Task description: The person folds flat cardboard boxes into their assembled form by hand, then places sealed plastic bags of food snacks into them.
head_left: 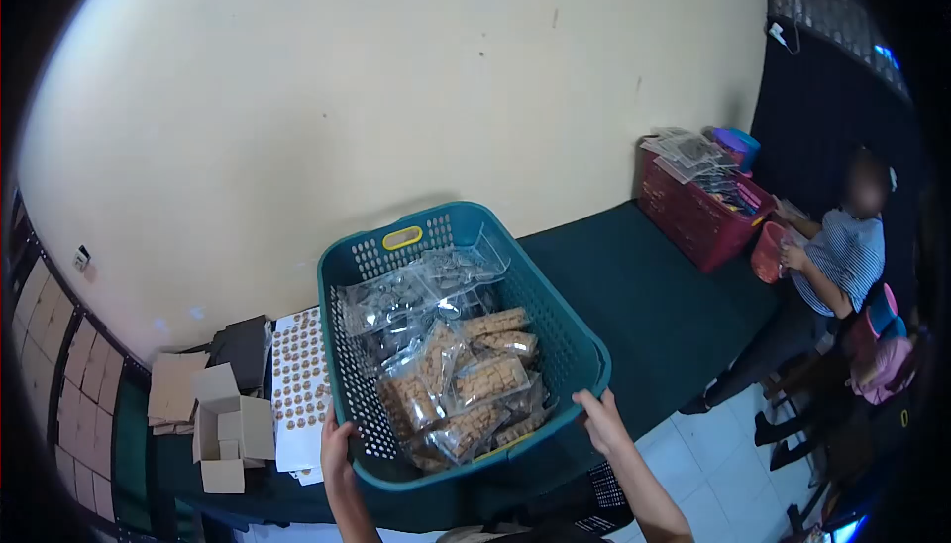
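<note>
A green plastic laundry basket [565,325] with perforated sides and a yellow-edged handle slot sits in front of me, tilted in view. My left hand [337,446] grips its near left rim, and my right hand [601,424] is closed around the near right corner. Inside, clear bags of tan, block-like pieces [490,377] are heaped toward the near side. Behind them lie clear bags of grey pieces [396,290]. The basket overlaps the dark green table covering in this view, and its underside is hidden.
Left of the basket are a sheet of round stickers [299,384], an open cardboard box [233,434] and flat brown card [176,389]. Far right, a person [842,256] handles an orange container [769,251] beside a red crate [693,211] on the dark green table [634,266].
</note>
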The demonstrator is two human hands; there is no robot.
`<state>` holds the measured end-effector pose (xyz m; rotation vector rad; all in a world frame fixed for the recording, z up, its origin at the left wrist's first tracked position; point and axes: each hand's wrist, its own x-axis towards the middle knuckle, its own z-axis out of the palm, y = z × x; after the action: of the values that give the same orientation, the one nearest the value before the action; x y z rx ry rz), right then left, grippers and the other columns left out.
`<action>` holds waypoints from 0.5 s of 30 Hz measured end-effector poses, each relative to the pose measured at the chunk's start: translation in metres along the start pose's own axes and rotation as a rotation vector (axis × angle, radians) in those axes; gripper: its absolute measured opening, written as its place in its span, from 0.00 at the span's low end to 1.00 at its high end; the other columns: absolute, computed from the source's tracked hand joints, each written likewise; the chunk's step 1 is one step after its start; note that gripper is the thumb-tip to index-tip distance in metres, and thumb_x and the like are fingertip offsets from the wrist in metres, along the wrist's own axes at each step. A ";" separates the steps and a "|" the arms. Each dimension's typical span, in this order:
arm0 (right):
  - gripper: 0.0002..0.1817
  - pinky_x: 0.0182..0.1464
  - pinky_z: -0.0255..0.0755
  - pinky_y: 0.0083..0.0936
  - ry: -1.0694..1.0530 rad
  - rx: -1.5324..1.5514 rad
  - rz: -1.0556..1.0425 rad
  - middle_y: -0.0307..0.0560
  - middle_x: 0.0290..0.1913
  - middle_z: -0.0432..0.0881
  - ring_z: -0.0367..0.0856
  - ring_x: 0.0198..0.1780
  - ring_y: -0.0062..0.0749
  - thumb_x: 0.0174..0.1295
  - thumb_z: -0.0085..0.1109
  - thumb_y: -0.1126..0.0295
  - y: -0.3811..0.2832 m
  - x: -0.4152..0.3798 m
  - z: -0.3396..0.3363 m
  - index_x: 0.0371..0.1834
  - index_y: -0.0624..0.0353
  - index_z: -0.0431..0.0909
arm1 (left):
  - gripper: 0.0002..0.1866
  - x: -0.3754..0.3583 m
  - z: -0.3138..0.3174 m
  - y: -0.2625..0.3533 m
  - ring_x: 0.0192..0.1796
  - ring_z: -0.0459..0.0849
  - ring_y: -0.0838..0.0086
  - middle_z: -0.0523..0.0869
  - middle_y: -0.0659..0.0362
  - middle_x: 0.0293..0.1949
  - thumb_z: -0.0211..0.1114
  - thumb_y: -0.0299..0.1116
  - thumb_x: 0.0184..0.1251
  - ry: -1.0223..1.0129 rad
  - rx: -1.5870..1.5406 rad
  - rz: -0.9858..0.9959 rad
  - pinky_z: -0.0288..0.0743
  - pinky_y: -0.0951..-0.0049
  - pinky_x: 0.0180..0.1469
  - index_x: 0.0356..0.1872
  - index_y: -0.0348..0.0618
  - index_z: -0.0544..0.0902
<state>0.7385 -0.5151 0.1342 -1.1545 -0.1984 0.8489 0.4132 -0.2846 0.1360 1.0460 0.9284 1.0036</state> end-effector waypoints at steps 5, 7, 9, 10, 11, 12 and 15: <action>0.22 0.32 0.63 0.18 0.029 -0.065 0.120 0.38 0.37 0.69 0.68 0.36 0.20 0.51 0.56 0.72 -0.012 -0.015 -0.009 0.51 0.60 0.64 | 0.37 -0.010 0.021 0.032 0.31 0.75 0.80 0.78 0.59 0.37 0.47 0.15 0.37 0.043 0.042 -0.023 0.70 0.85 0.29 0.60 0.37 0.66; 0.23 0.32 0.62 0.18 0.050 -0.063 0.095 0.37 0.38 0.69 0.68 0.36 0.19 0.52 0.55 0.71 -0.001 -0.016 -0.005 0.53 0.60 0.63 | 0.39 -0.005 0.020 0.032 0.30 0.72 0.83 0.77 0.62 0.38 0.47 0.15 0.39 0.028 0.137 -0.001 0.67 0.86 0.30 0.63 0.37 0.63; 0.23 0.36 0.63 0.19 0.159 -0.030 0.045 0.38 0.39 0.69 0.67 0.37 0.20 0.52 0.55 0.71 0.006 -0.015 -0.001 0.53 0.61 0.64 | 0.37 -0.004 0.011 0.027 0.38 0.73 0.80 0.77 0.60 0.44 0.48 0.17 0.39 0.019 0.222 -0.011 0.67 0.85 0.36 0.62 0.36 0.64; 0.23 0.42 0.63 0.20 0.164 -0.047 0.017 0.39 0.42 0.70 0.67 0.40 0.22 0.53 0.55 0.71 0.012 -0.012 -0.003 0.54 0.62 0.64 | 0.37 -0.001 0.009 0.023 0.38 0.73 0.79 0.77 0.60 0.44 0.49 0.17 0.39 0.020 0.198 -0.010 0.67 0.85 0.37 0.62 0.36 0.64; 0.23 0.42 0.63 0.20 0.155 -0.055 0.023 0.39 0.42 0.70 0.67 0.40 0.22 0.53 0.55 0.71 0.016 -0.012 -0.002 0.54 0.62 0.64 | 0.37 0.001 0.006 0.022 0.38 0.74 0.78 0.77 0.60 0.44 0.49 0.17 0.40 0.020 0.174 -0.009 0.67 0.84 0.38 0.62 0.36 0.64; 0.24 0.44 0.62 0.21 0.124 -0.049 -0.056 0.39 0.42 0.70 0.67 0.42 0.23 0.54 0.55 0.70 0.019 -0.012 -0.003 0.54 0.63 0.64 | 0.36 0.004 0.005 0.025 0.41 0.74 0.77 0.76 0.60 0.45 0.51 0.17 0.41 -0.028 0.188 -0.032 0.68 0.83 0.41 0.62 0.36 0.64; 0.25 0.46 0.62 0.21 0.060 -0.102 -0.113 0.39 0.45 0.70 0.66 0.45 0.24 0.56 0.54 0.68 0.022 -0.013 -0.008 0.57 0.62 0.63 | 0.34 0.002 0.009 0.031 0.42 0.75 0.77 0.77 0.59 0.46 0.52 0.16 0.45 -0.069 0.086 -0.027 0.69 0.81 0.43 0.62 0.37 0.64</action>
<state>0.7237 -0.5265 0.1149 -1.2509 -0.2578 0.7105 0.4163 -0.2793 0.1676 1.1305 0.9332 0.9064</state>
